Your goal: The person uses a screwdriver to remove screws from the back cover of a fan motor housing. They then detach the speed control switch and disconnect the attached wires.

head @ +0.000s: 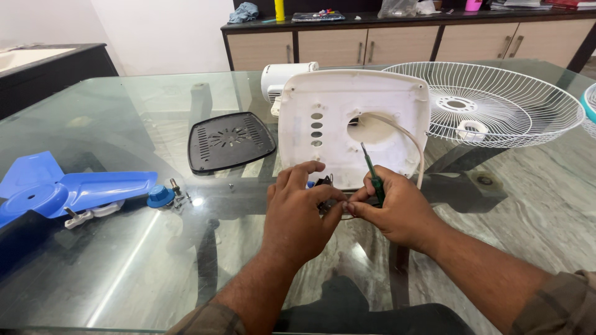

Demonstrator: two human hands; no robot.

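Note:
My left hand and my right hand meet over the glass table, pinching a small dark part between their fingertips. A green-handled screwdriver is tucked upright in my right hand as well. Just behind the hands stands a white fan base housing, its underside facing me, with a beige cable curving out of its round hole. Most of the small dark part is hidden by my fingers.
A black vented cover plate lies left of the housing. Blue fan blades, a blue cap and loose screws sit at the left. A white wire fan guard rests at the right. Cabinets line the back.

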